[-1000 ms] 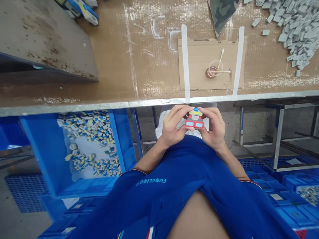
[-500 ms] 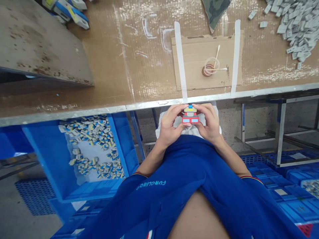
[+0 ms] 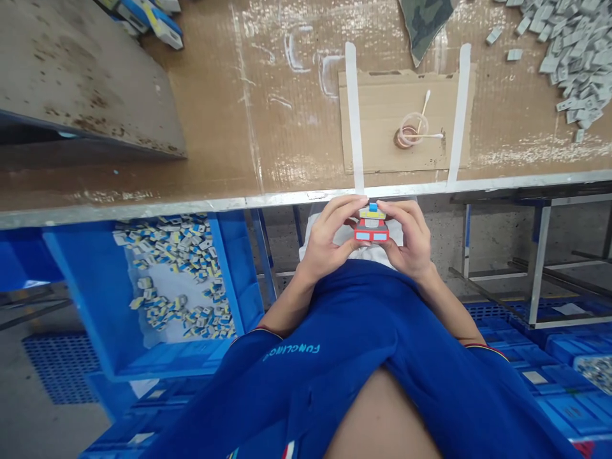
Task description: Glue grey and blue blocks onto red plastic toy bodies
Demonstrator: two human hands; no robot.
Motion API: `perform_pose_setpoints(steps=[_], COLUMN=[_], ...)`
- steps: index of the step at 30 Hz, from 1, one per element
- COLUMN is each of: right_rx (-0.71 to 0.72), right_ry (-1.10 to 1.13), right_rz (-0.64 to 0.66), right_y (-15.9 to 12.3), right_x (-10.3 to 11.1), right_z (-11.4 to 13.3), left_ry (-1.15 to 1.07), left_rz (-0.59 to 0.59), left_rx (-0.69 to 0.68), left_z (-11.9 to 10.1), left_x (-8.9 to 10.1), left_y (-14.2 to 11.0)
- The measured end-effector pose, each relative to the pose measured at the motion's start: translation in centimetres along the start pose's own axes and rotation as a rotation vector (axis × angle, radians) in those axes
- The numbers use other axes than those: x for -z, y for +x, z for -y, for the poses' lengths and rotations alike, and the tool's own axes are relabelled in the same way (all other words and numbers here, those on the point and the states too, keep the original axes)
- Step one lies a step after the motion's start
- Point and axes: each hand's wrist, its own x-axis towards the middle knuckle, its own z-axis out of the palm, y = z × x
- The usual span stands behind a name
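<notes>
Between my two hands, just below the table's front edge, is a small toy robot figure [image 3: 371, 224] with a red lower part, a grey and yellow upper part and a blue tip. My left hand [image 3: 329, 239] grips it from the left, its index finger near the blue tip and its thumb by the red part. From the other side my right hand [image 3: 410, 239] holds it the same way. Both hands are closed on it, and its back is hidden from me.
On the table [image 3: 210, 127], taped cardboard [image 3: 377, 153] bears a small clear cup [image 3: 406, 137] with cotton swabs. Grey pieces [image 3: 574, 57] are heaped at right. A stained grey metal box [image 3: 95, 83] stands at left, above a blue crate [image 3: 86, 274] of small blue, yellow and white parts.
The view has shifted slightly, so the hands and table items sit a little further right. The toy looks tilted slightly differently, with more of its blue tip showing. Both hands keep their hold.
</notes>
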Motion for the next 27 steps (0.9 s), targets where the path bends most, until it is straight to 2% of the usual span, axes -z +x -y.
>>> perform_pose_setpoints(steps=[8, 14, 20, 27], right_rx=[-0.014, -0.039, -0.040, -0.024], right_ry=[0.024, -0.053, -0.054, -0.061], right_rz=[0.033, 0.081, 0.047, 0.051], right_y=[-0.3, -0.4, -1.1, -0.8], right_x=[-0.1, 0.0, -0.5, -1.0], right_z=[0.0, 0.1, -0.7, -1.1], left_ry=[0.187, 0.193, 0.246, 0.170], left_rz=[-0.050, -0.041, -0.036, -0.106], left_rx=[-0.156, -0.124, -0.110, -0.136], left_z=[-0.1, -0.2, 0.0, 1.3], left_x=[0.6, 0.6, 0.0, -0.1], left_y=[0.3, 0.3, 0.0, -0.1])
